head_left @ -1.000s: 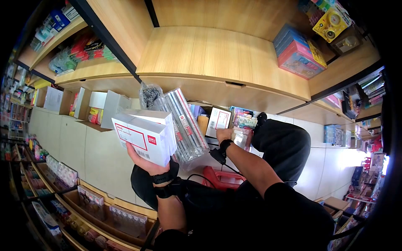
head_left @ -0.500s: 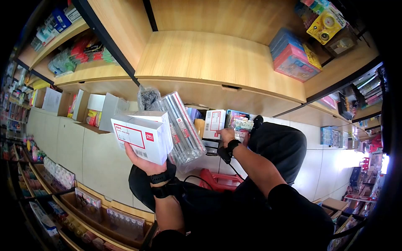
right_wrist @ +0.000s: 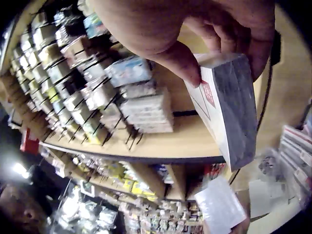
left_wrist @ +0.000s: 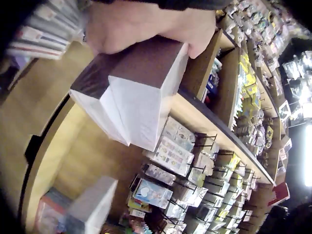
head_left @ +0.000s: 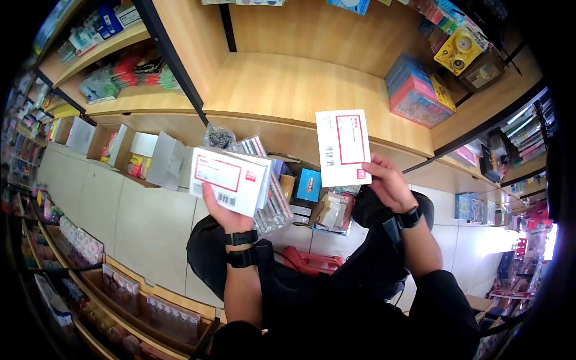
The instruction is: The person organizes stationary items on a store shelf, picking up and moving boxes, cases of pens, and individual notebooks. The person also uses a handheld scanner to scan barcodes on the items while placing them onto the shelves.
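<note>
My left hand [head_left: 228, 215] holds two white packs [head_left: 223, 174] together, the front one showing a red-framed label and a barcode. In the left wrist view the left hand [left_wrist: 141, 27] grips these thick packs [left_wrist: 146, 97] by one end. On the other side, my right hand [head_left: 390, 180] pinches a similar white pack [head_left: 343, 147] by a lower corner, raised in front of the shelf edge. Its thumb lies on the label side in the right wrist view, and a dark grey side of the pack [right_wrist: 235, 109] faces that camera.
A bare wooden shelf [head_left: 288, 84] spans the front, with pink and blue boxes [head_left: 417, 96] at its right. Below stand a plastic-wrapped stack [head_left: 279, 210], a blue box [head_left: 309, 185] and clear-wrapped goods [head_left: 336, 211]. Open cartons [head_left: 168, 162] line the floor at left; a red plastic object [head_left: 312, 261] is between the legs.
My right hand has lifted the white pack from among the floor goods, up and to the right, uncovering the blue box. The left hand with its packs has shifted slightly right.
</note>
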Demonstrator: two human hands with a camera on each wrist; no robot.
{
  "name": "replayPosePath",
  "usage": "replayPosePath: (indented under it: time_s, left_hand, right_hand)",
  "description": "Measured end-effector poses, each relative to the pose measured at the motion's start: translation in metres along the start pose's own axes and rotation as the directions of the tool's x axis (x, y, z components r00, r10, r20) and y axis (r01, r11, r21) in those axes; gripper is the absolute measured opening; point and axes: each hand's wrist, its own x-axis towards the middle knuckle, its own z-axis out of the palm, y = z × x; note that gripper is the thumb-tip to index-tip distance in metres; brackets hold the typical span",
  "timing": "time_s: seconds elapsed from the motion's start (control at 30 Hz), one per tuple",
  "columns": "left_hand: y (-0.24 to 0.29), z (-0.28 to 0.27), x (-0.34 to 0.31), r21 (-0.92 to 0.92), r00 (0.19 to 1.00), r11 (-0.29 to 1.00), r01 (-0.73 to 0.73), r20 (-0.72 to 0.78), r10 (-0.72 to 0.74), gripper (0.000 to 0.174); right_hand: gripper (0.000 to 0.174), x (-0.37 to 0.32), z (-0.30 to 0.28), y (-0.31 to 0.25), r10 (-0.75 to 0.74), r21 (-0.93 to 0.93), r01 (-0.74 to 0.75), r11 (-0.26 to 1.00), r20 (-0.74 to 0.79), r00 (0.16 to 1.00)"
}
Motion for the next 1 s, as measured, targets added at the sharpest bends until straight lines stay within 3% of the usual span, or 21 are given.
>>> replayPosePath:
  time_s: [0.1,0.17,0.3,0.43,0.57,0.7,0.87,1.0]
  left_hand:
    - [-0.015,0.000,-0.001,0.001,0.992,0.992,0.125,-0.013,-0.125,0.056]
    - [-0.030,-0.004,-0.001,0.052,0.993,0.992,0.118,0.003,-0.119,0.058]
    - [-0.050,-0.012,-0.001,0.049,0.972,0.976,0.213,0.090,-0.217,0.062]
    - [-0.057,-0.010,-0.009,0.137,0.980,0.972,0.193,0.032,-0.199,0.065]
    - [-0.062,-0.025,-0.005,0.173,0.970,0.956,0.236,0.014,-0.242,0.064]
    - [-0.063,-0.025,-0.007,0.171,0.973,0.959,0.226,-0.001,-0.230,0.059]
    - [-0.061,-0.019,-0.008,0.222,0.997,0.972,0.078,-0.021,-0.075,0.047]
    - [-0.058,-0.017,-0.009,0.231,0.999,0.972,0.038,-0.031,-0.031,0.044]
  right_hand:
    - [0.025,-0.014,0.026,-0.028,-0.068,-0.110,0.076,0.991,0.071,0.995]
    - [0.026,-0.013,0.044,-0.035,-0.096,-0.222,0.127,0.967,0.146,0.985]
    - [0.021,-0.002,0.066,-0.029,-0.024,-0.316,0.121,0.941,0.292,0.956]
    - [0.021,0.009,0.071,-0.009,0.037,-0.409,0.063,0.910,0.234,0.972]
    - [0.021,0.024,0.058,0.008,0.063,-0.317,-0.001,0.948,0.187,0.980]
    - [0.027,0.029,0.054,0.015,0.048,-0.357,0.013,0.934,0.161,0.986]
    - [0.030,0.037,0.051,0.029,0.029,-0.248,-0.002,0.969,0.102,0.994]
    - [0.031,0.032,0.049,0.038,-0.008,-0.173,0.021,0.985,0.076,0.997]
